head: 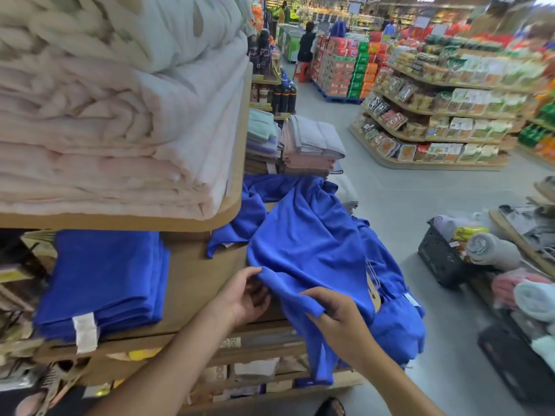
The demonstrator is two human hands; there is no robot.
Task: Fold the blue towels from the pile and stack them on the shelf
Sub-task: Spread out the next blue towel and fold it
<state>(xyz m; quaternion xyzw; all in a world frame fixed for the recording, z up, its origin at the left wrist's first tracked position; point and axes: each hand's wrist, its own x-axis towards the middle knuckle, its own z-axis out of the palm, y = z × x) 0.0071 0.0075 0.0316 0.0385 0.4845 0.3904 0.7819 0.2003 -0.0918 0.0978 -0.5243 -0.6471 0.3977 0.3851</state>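
Note:
A loose pile of blue towels (312, 235) lies on the wooden shelf (192, 283) and hangs over its right end. My left hand (246, 295) pinches the edge of the top towel at its near left corner. My right hand (336, 316) grips the same edge a little to the right, with the cloth folded over its fingers. A stack of folded blue towels (102, 280) with a white label sits on the shelf to the left. A paper tag hangs from the pile near my right hand.
An upper shelf (228, 211) with stacked pale bedding juts out above the left side. Folded grey and pink towels (312, 145) stand behind the pile. A black basket (441, 259) with rolled towels sits on the floor to the right, across the aisle.

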